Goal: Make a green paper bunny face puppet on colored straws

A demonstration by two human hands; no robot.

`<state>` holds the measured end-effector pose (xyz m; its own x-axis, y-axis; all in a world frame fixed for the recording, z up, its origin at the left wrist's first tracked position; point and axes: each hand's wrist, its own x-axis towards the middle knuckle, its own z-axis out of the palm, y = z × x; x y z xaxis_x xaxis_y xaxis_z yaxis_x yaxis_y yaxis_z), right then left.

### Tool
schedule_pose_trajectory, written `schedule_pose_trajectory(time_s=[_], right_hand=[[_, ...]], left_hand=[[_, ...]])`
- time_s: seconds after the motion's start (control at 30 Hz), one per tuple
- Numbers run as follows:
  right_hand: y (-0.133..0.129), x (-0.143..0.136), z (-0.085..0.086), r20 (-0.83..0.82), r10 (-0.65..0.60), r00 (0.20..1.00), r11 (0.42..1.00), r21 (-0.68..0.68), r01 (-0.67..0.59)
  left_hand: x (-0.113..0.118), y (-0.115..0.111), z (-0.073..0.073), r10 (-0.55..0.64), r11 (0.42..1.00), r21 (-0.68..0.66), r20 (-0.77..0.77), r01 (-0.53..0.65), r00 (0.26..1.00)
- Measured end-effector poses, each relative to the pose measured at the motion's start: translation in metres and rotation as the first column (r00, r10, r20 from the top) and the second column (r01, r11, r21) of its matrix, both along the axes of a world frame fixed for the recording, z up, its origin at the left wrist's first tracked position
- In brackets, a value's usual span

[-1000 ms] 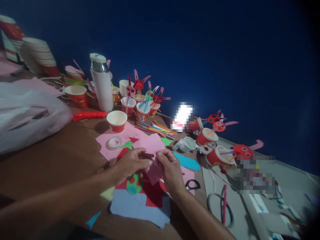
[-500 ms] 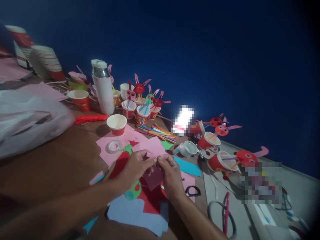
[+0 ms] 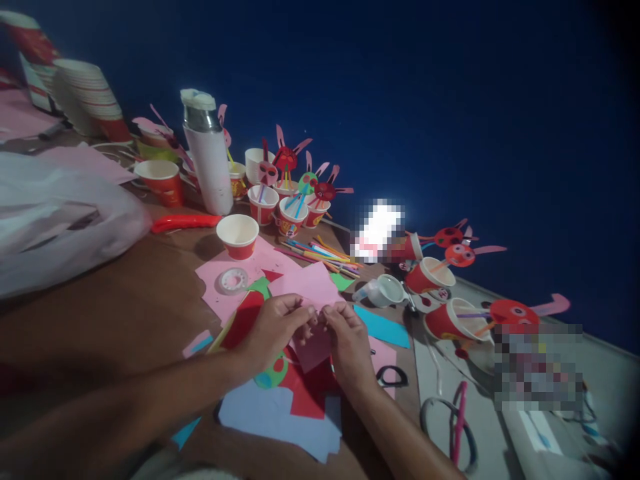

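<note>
My left hand point(image 3: 280, 327) and my right hand point(image 3: 347, 337) are close together over a pile of coloured paper. Both have thumb and fingers pinched around something too small to make out. A pink paper sheet point(image 3: 307, 283) shows behind and beneath the fingertips. Under my hands are red paper point(image 3: 305, 397), a light blue sheet point(image 3: 280, 420) and a green round cutout point(image 3: 273, 372) with coloured spots. To the right of my right hand are a bright blue paper piece point(image 3: 383, 325) and black scissor handles point(image 3: 393, 377). A tape roll point(image 3: 233, 281) rests on pink paper.
An upright paper cup point(image 3: 237, 237), coloured sticks point(image 3: 325, 257) and a white bottle point(image 3: 207, 160) stand or lie beyond my hands. Cups with paper rabbit heads point(image 3: 305, 183) line the back. A plastic bag point(image 3: 65, 220) is at left, a glass cup point(image 3: 390, 291) at right.
The view has shifted slightly, so the farther items sit higher and a little to the right. My fingertips are slightly farther apart, both hands still pinched.
</note>
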<state>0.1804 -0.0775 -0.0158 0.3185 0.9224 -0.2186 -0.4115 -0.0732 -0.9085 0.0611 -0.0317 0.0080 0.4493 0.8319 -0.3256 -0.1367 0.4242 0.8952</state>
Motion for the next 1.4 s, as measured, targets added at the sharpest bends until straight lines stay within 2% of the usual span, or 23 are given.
schedule_pose_trajectory(time_s=[0.37,0.87,1.03,1.4], right_hand=[[-0.0018,0.0009,0.0000,0.048,-0.020,0.999,1.000,-0.009,0.021],[-0.0010,0.0006,0.0008,0.036,-0.002,0.999,1.000,0.003,0.002],[-0.0017,0.0000,0.0015,0.044,-0.023,0.999,1.000,-0.003,0.023],[-0.0049,-0.0070,-0.0029,0.061,-0.009,0.998,1.000,0.023,0.008]], left_hand=[[-0.0036,0.0013,-0.0010,-0.014,1.000,-0.001,0.040,0.014,0.999],[-0.0057,0.0030,-0.0022,-0.031,0.999,-0.013,0.036,0.032,0.999],[-0.0049,0.0015,-0.0065,-0.047,0.999,0.013,0.059,0.046,0.997],[0.0027,-0.0019,-0.0044,0.046,0.999,-0.016,0.111,-0.045,0.993]])
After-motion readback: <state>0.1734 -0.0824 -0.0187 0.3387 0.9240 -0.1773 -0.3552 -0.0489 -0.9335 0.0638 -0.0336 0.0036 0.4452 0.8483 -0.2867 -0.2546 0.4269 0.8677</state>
